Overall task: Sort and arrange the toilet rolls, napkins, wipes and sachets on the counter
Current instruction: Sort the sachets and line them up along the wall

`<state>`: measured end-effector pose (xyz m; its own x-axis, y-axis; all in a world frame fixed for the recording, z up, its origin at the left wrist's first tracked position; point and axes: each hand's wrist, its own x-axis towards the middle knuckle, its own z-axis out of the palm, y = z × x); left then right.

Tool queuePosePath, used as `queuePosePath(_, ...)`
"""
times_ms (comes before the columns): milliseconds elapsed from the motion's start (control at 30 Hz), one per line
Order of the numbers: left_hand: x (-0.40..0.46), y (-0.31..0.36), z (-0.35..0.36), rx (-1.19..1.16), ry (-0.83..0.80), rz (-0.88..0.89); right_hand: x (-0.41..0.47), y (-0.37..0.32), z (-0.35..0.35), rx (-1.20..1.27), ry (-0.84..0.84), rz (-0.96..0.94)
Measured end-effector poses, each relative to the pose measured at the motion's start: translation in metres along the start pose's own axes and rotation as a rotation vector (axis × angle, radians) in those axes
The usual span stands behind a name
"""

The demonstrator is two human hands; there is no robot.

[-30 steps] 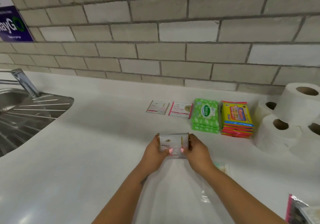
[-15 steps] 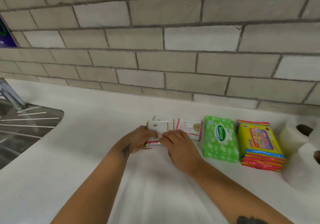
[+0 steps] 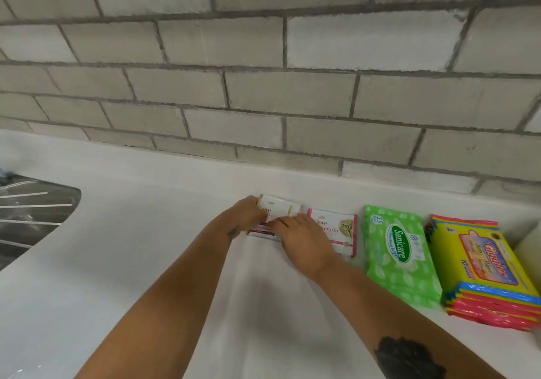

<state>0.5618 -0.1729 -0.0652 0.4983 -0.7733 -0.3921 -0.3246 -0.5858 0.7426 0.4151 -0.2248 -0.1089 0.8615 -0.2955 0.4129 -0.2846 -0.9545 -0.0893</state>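
Head view: hands (image 3: pixel 281 226) on flat glossy sachets (image 3: pixel 278 207), grip unclear.
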Motion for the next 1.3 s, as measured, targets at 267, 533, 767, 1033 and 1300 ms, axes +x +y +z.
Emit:
queuePosePath(267,0.003,-0.018,0.007,0.273,0.154,0.073,-0.004,-0.005,0.006,0.118,-0.025,0.063)
queuePosePath(533,-0.011,-0.017,0.016,0.628,0.138,0.149,0.008,-0.004,0.006,0.049,-0.149,0.213)
queuePosePath(767,-0.019,-0.020,0.024,0.764,0.131,0.149,0.011,-0.008,0.003,0.017,-0.244,0.261)
queuePosePath(1033,-0.046,-0.002,0.028,0.461,0.404,0.277,-0.005,-0.015,-0.036,0.137,-0.149,0.273)
queuePosePath(1300,-0.110,0.028,0.059,0.217,0.517,0.504,-0.059,-0.030,-0.119,0.223,0.079,0.421)
